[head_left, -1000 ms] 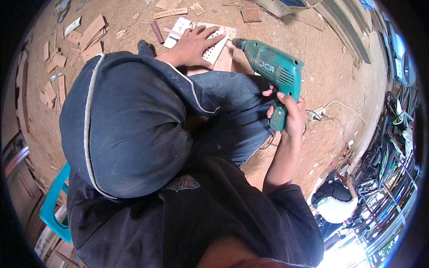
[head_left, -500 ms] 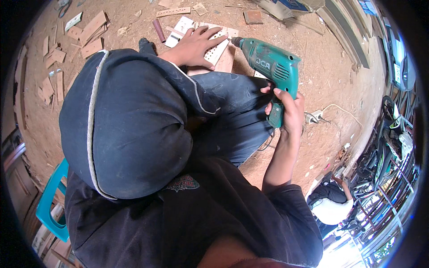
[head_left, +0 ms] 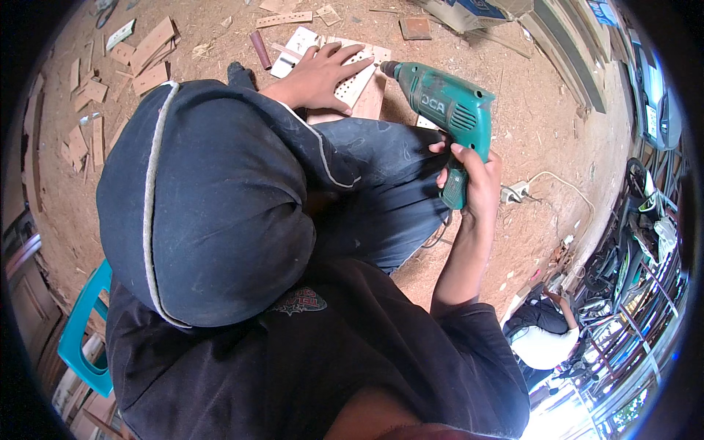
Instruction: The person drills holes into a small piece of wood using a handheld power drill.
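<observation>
My right hand (head_left: 480,176) grips the handle of a green power drill (head_left: 455,110). The drill points left, its dark chuck close to the right edge of a pale board with rows of holes (head_left: 356,88). Whether the bit touches wood is too small to tell. Spread fingers of my left hand (head_left: 317,79) lie flat on that board, pressing it onto a light wooden piece (head_left: 374,103) beneath. A dark red-brown rod (head_left: 260,50) lies just left of the boards. My dark-clothed knee is close below the work.
Loose wooden offcuts (head_left: 152,45) lie scattered on the dusty floor at the far left. A white power socket strip (head_left: 515,192) with a cord sits right of my forearm. Long planks (head_left: 565,55) lie at the far right. A person (head_left: 544,341) is at the lower right, near a teal plastic chair's opposite side.
The drill and my right hand have shifted very slightly to the right. My left hand stays in place on the board.
</observation>
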{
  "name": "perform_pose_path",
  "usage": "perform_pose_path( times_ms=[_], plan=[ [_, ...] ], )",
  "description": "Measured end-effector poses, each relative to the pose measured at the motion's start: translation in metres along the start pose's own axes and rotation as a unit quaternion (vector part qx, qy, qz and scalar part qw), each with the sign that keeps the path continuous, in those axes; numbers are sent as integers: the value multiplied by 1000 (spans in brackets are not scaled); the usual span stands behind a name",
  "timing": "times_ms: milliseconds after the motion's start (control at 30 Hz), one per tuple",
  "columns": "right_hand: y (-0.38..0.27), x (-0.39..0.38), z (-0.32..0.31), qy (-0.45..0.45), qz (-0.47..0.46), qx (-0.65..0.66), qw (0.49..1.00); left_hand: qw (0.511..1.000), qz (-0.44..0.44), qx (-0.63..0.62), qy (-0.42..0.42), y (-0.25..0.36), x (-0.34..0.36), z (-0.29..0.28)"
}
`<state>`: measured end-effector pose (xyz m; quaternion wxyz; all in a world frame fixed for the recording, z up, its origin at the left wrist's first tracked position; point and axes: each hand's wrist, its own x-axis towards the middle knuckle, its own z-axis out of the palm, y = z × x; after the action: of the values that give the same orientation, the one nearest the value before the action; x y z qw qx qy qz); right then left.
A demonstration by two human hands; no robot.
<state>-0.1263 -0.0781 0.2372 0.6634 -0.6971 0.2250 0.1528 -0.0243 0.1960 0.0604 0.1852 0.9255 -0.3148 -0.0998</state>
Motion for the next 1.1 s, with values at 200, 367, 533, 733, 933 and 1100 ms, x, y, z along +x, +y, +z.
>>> perform_pose_path(
  times_ms=[200, 367, 533, 733, 933, 1100],
  plan=[
    [0, 1, -1, 3, 4, -3, 1000, 1000, -4, -1, -7, 1, 1, 0],
    [0, 2, -1, 1, 4, -1, 1000, 1000, -2, -3, -3, 0, 0, 0],
    [-3, 2, 1, 11, 8, -13, 1000, 1000, -3, 1, -3, 0, -1, 1],
    [-17, 10, -2, 3, 22, -62, 998, 997, 7, -51, 60, -4, -7, 8],
    [-38, 21, -6, -25, 26, -128, 991, 992, 54, -63, 100, -18, -26, 15],
    [-56, 35, -9, -62, 11, -211, 975, 992, 57, -6, 113, -21, -30, 18]
  ],
)
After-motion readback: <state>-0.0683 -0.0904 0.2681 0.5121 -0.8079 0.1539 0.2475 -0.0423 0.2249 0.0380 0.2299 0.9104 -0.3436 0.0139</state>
